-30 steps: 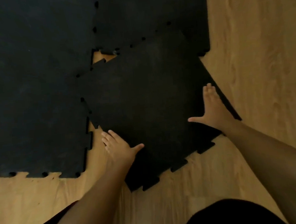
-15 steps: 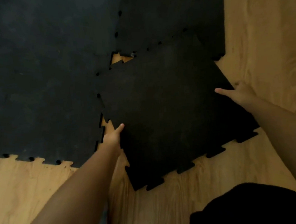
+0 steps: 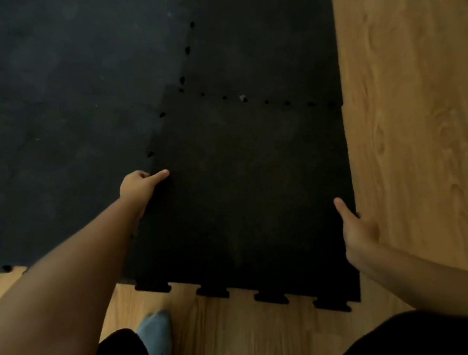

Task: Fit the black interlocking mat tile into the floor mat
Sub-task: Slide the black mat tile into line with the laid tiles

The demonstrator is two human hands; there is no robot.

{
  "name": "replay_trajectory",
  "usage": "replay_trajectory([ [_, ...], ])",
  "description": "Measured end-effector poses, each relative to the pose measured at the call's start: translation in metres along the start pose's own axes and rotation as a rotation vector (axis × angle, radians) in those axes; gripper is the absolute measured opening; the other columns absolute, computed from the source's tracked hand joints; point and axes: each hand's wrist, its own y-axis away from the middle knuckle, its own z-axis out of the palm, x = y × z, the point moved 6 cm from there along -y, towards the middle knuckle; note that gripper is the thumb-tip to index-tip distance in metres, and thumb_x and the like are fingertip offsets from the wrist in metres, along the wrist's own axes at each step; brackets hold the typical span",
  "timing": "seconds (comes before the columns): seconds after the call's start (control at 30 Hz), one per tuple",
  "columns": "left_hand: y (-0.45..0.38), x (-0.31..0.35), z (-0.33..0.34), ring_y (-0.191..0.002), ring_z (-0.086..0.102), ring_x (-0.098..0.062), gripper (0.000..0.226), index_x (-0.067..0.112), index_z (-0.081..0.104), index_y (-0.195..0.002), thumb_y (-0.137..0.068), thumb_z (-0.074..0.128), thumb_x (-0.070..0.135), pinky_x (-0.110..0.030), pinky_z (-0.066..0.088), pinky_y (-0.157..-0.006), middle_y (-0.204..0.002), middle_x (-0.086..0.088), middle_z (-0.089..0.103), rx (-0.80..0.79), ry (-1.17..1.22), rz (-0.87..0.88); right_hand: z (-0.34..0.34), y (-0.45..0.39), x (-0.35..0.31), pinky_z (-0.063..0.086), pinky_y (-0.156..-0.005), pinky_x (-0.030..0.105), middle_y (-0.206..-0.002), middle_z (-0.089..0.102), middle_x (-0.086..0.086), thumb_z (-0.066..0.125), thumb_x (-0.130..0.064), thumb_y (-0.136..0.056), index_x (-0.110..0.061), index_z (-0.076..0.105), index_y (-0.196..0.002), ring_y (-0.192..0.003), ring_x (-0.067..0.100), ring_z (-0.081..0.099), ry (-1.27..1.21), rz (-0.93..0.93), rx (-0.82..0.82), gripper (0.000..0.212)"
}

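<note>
The black interlocking mat tile (image 3: pixel 244 193) lies squared up against the black floor mat (image 3: pixel 69 110), its far and left edges lined along the mat's toothed seams. Its near edge shows several jigsaw tabs over the wood floor. My left hand (image 3: pixel 137 183) grips the tile's left edge, thumb on top and fingers curled under. My right hand (image 3: pixel 359 230) grips the tile's right edge near the front corner, thumb lying on the tile and fingers hidden below it. Small dark gaps dot the seams.
Light wood floor (image 3: pixel 414 113) runs along the right side and the front. My foot in a grey-blue sock (image 3: pixel 156 337) stands on the wood just in front of the tile, between dark trouser legs.
The tile has turned from a skewed angle to square with the mat, and the wood gap at the corner has closed. Both hands went from flat or loose on it to gripping its side edges.
</note>
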Motion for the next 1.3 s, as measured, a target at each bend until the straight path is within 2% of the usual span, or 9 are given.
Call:
replay_trajectory([
  [0.13, -0.006, -0.025, 0.027, -0.1, 0.059, -0.03, 0.044, 0.007, 0.057, -0.117, -0.085, 0.068, 0.036, -0.042, 0.048, -0.087, -0.116, -0.016, 0.061, -0.136, -0.096, -0.102, 0.002, -0.001, 0.02, 0.037, -0.101, 0.047, -0.135, 0.053, 0.008, 0.067, -0.056, -0.081, -0.021, 0.047, -0.139, -0.12, 0.031, 0.051, 0.02, 0.018, -0.042, 0.071],
  [0.3, 0.002, -0.029, 0.03, -0.089, 0.053, -0.024, 0.06, 0.009, 0.039, -0.132, -0.085, 0.07, 0.031, -0.036, 0.043, -0.07, -0.122, -0.016, 0.055, 0.059, -0.097, -0.039, -0.01, -0.009, 0.009, 0.035, -0.102, 0.046, -0.14, 0.048, 0.008, 0.067, -0.046, -0.085, -0.021, 0.04, -0.143, -0.124, 0.031, 0.048, 0.123, -0.075, -0.062, 0.068],
  [0.43, 0.009, -0.03, 0.028, -0.111, 0.056, -0.029, 0.062, 0.01, 0.037, -0.139, -0.088, 0.066, 0.03, -0.037, 0.047, -0.085, -0.128, -0.014, 0.057, 0.044, -0.07, 0.023, -0.012, -0.006, 0.002, 0.04, -0.096, 0.045, -0.138, 0.048, 0.01, 0.065, -0.035, -0.089, -0.021, 0.038, -0.142, -0.117, 0.031, 0.051, 0.192, -0.092, -0.144, 0.061],
  [0.6, 0.016, -0.033, 0.03, -0.122, 0.051, -0.028, 0.063, 0.012, 0.038, -0.144, -0.089, 0.063, 0.033, -0.038, 0.046, -0.093, -0.14, -0.012, 0.05, -0.054, -0.104, 0.092, -0.012, -0.001, -0.002, 0.028, -0.111, 0.053, -0.152, 0.036, 0.014, 0.055, -0.04, -0.095, -0.019, 0.03, -0.151, -0.136, 0.037, 0.038, 0.31, -0.055, -0.196, 0.064],
  [0.83, 0.024, -0.042, 0.045, -0.108, 0.053, -0.015, 0.054, 0.015, 0.043, -0.142, -0.092, 0.059, 0.024, -0.024, 0.039, -0.078, -0.139, -0.009, 0.052, 0.092, 0.099, 0.076, -0.014, -0.002, 0.016, 0.024, -0.116, 0.056, -0.157, 0.03, 0.011, 0.051, -0.04, -0.097, -0.021, 0.023, -0.154, -0.142, 0.034, 0.031, 0.164, -0.001, -0.204, 0.066],
  [0.97, 0.018, -0.047, 0.051, -0.075, 0.047, 0.006, 0.051, 0.016, 0.043, -0.142, -0.093, 0.057, 0.021, -0.011, 0.033, -0.059, -0.141, -0.007, 0.051, 0.098, 0.083, 0.125, -0.014, -0.006, 0.032, 0.027, -0.114, 0.055, -0.153, 0.036, 0.012, 0.049, -0.043, -0.097, -0.018, 0.027, -0.152, -0.138, 0.034, 0.036, 0.162, 0.017, -0.19, 0.064],
  [1.07, 0.018, -0.045, 0.052, -0.071, 0.045, 0.007, 0.054, 0.017, 0.041, -0.143, -0.093, 0.057, 0.024, -0.009, 0.033, -0.057, -0.139, -0.007, 0.052, 0.085, -0.037, 0.175, -0.013, -0.006, 0.03, 0.028, -0.114, 0.055, -0.152, 0.037, 0.014, 0.049, -0.043, -0.098, -0.014, 0.029, -0.151, -0.137, 0.034, 0.037, 0.235, -0.03, -0.124, 0.063],
  [1.17, 0.018, -0.041, 0.046, -0.094, 0.06, -0.011, 0.057, 0.017, 0.037, -0.145, -0.092, 0.057, 0.021, -0.022, 0.048, -0.075, -0.137, -0.011, 0.054, 0.028, -0.172, 0.241, -0.01, -0.005, 0.024, 0.025, -0.113, 0.058, -0.153, 0.03, 0.02, 0.049, -0.049, -0.095, -0.006, 0.026, -0.149, -0.137, 0.041, 0.033, 0.443, -0.055, -0.006, 0.074],
  [1.3, 0.015, -0.049, 0.036, -0.132, 0.044, -0.021, 0.058, 0.015, 0.036, -0.146, -0.092, 0.056, 0.009, -0.031, 0.036, -0.104, -0.146, -0.008, 0.046, 0.004, -0.119, 0.235, -0.005, -0.002, 0.02, 0.023, -0.112, 0.054, -0.156, 0.023, 0.022, 0.06, -0.056, -0.086, -0.003, 0.015, -0.152, -0.139, 0.041, 0.029, 0.517, -0.007, 0.095, 0.095],
])
